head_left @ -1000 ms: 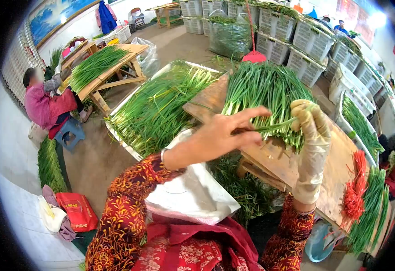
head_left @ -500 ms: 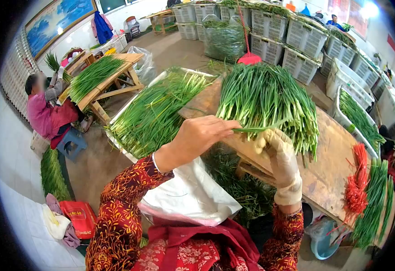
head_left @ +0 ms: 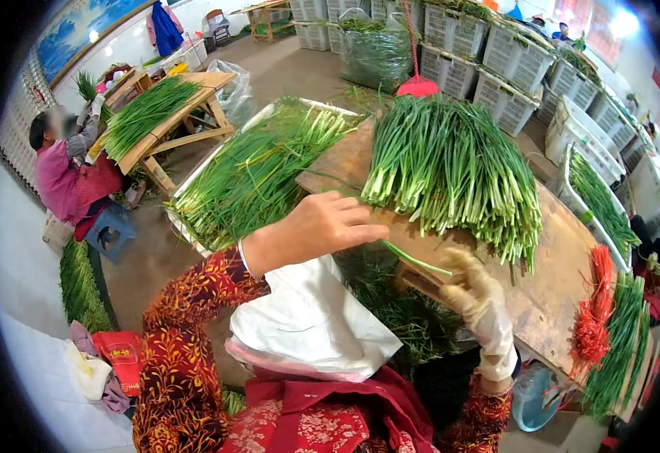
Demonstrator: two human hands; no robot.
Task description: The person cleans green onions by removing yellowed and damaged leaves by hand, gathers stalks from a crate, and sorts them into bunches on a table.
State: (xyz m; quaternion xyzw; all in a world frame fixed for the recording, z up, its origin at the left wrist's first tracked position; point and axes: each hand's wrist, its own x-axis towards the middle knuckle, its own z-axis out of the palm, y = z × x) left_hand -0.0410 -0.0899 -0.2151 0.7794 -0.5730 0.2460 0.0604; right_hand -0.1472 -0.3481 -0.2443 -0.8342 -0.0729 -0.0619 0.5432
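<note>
My bare left hand (head_left: 318,230) is closed on a thin green chive stalk (head_left: 420,262), whose lower end sticks out to the right. Just beyond that end is my right hand (head_left: 477,302) in a pale glove, its fingers loosely bent and apart, with nothing visible between them. Behind both hands, a big pile of chives (head_left: 450,170) lies on the wooden board (head_left: 549,279), pale ends toward me. To the left, more loose chives (head_left: 262,174) fill a white crate. A white cloth (head_left: 311,321) covers my lap.
Red ties (head_left: 592,332) and a bundle of chives (head_left: 618,355) lie at the board's right end. Dark green leaves (head_left: 398,309) are heaped below the board. A co-worker (head_left: 77,174) sits at another table (head_left: 167,124) on the left. Stacked crates (head_left: 515,64) stand behind.
My right hand has come away from the pile toward me and its fingers have opened. The stalk in my left hand now slants down to the right. The view has shifted slightly.
</note>
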